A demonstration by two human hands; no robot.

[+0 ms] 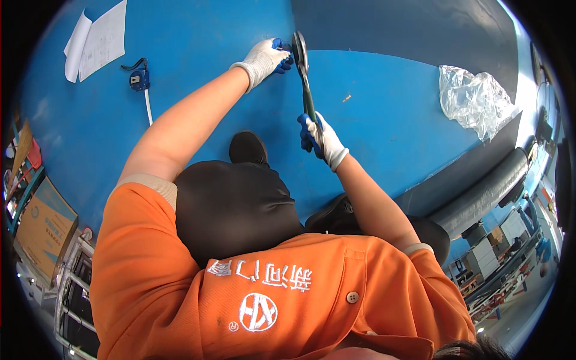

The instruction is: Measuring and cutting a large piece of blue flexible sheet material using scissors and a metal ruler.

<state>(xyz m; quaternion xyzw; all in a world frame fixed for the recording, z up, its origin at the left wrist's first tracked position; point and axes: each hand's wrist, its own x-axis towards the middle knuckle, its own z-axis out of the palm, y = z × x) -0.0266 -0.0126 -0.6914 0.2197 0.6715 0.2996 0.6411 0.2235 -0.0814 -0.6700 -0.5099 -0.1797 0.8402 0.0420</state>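
blue surface [384, 114] spread out beneath the person. the gloved right hand [320, 139] was closed around the green grips of a long hand tool [303, 66], which pointed away from the body, its metal head just beside the left hand [269, 61]. that hand, also gloved, had its fingers curled; whether they pinched anything could not be told. a dark sheet [408, 30] lay beyond the tool's head. left of the hands were a blue tape measure [138, 80], its pale strip partly out, and white papers [103, 43]; well to the right sat crumpled clear plastic [474, 99].
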